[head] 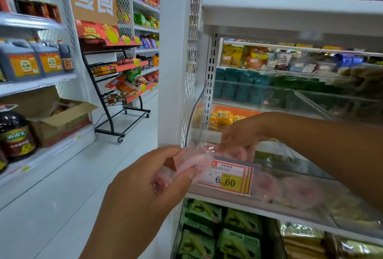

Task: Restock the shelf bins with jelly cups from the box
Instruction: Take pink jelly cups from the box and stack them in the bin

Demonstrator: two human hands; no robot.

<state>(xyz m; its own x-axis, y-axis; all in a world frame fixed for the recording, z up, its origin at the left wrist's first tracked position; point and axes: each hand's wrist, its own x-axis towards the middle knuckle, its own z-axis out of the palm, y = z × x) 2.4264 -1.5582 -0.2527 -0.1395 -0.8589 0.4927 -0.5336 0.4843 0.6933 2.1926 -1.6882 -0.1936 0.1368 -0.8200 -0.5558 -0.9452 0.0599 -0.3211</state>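
Both hands, left hand and right hand, clamped on pink jelly cups above price tag "6.60".

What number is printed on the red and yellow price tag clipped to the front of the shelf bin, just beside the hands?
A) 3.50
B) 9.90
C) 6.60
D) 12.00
C: the price tag on the front of the clear shelf bin reads 6.60, with the second part on its yellow patch, right beside the left hand holding pink jelly cups.
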